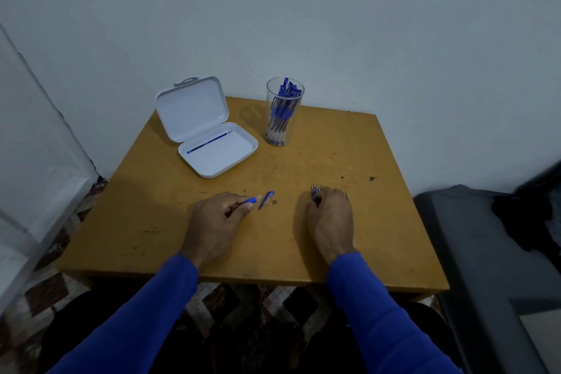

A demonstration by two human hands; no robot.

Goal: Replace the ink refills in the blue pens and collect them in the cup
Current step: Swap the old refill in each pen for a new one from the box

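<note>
Done: clear plastic cup (284, 112) holds many blue pens.
Left hand (214, 222): pinches blue pen barrel (252, 200).
Right hand (331, 215): curled over refills (314, 189); grip unclear.

Left hand (217, 218) pinches pen (250, 200); right hand (329, 215) covers refills (314, 189).

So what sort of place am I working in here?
Probably a room in a home, not a workshop: a small wooden table pushed into a corner of plain painted walls, patterned floor tiles beneath it, and what looks like a dark cushioned seat beside it.
</note>
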